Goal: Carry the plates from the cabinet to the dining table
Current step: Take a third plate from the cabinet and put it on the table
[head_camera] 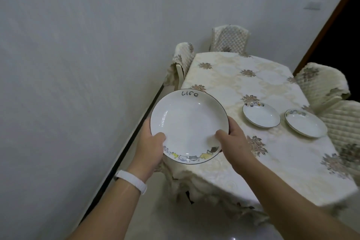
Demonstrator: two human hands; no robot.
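Plate (188, 121) between both hands (151, 147)

Both hands grip one white plate (189, 122) by its near rim, the left hand (150, 142) at its left edge and the right hand (231, 140) at its right, thumbs lying over the inner face. The word "Life" sits on the rim farthest from the grip, and a row of small cartoon figures runs along the rim between the two hands. A white wristband (132, 181) circles the left wrist. Beyond and right of the grip stands the dining table (233, 173) under a floral cloth, with two more plates (261, 115) (304, 125) lying on it side by side, well apart from the held one. Quilted chairs (321, 82) surround the table.
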